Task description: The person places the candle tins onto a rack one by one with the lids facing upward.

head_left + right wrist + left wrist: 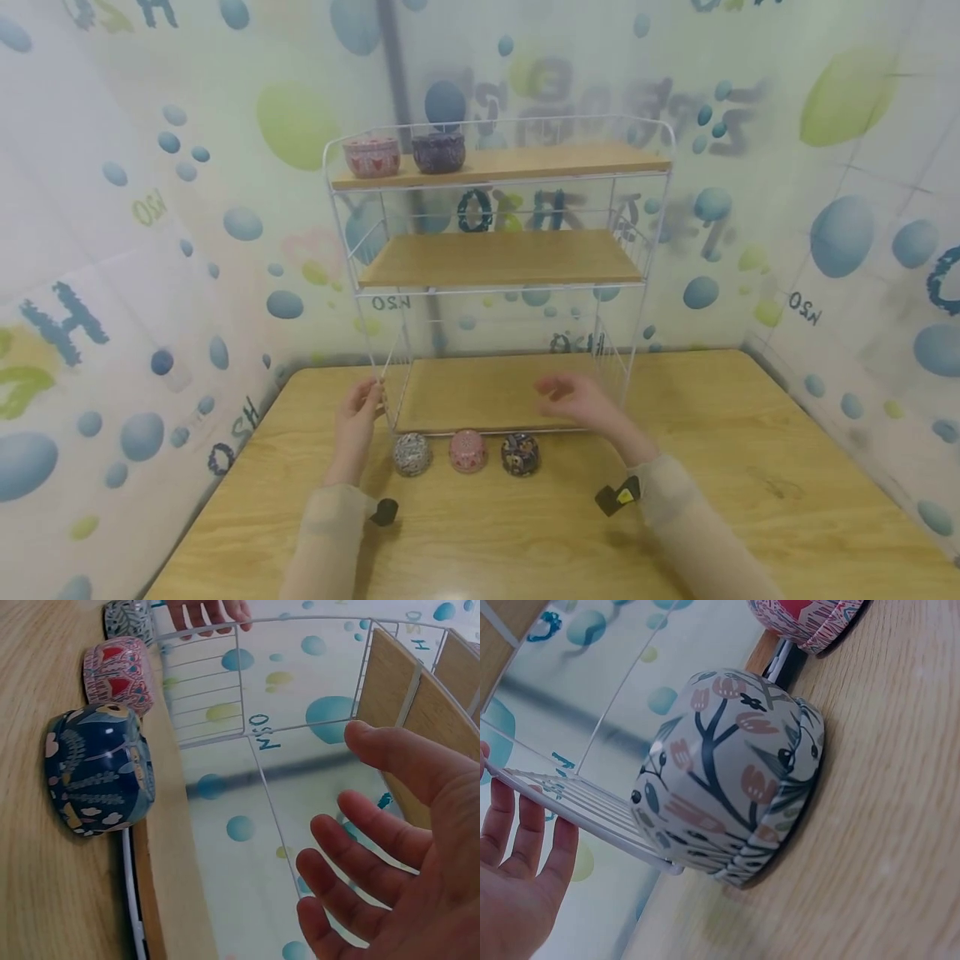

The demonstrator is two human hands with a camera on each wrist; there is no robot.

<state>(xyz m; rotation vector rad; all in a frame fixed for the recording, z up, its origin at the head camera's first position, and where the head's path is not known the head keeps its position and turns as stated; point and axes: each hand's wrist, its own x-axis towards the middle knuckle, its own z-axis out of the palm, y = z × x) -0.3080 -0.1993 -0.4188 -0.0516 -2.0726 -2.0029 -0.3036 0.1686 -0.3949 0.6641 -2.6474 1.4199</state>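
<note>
My left hand point(360, 408) holds the left front post of a white wire shelf rack point(645, 292); in the left wrist view its fingers point(531, 829) reach behind the bar. My right hand point(581, 404) hovers before the lower shelf, its fingers point(367, 855) loosely bent and holding nothing. Along the rack's front edge on the table stand three small round patterned tins: a white floral tin point(720, 772) by my left hand, a pink tin point(467, 451) with red hearts in the middle, and a dark blue tin point(100, 769) nearest my right hand.
The top shelf point(540, 160) carries a pink tin point(372, 157) and a dark purple tin point(438, 153) at its left end. Below it are the middle shelf point(502, 258) and bottom shelf point(495, 392). A patterned wall stands behind the wooden table point(480, 542).
</note>
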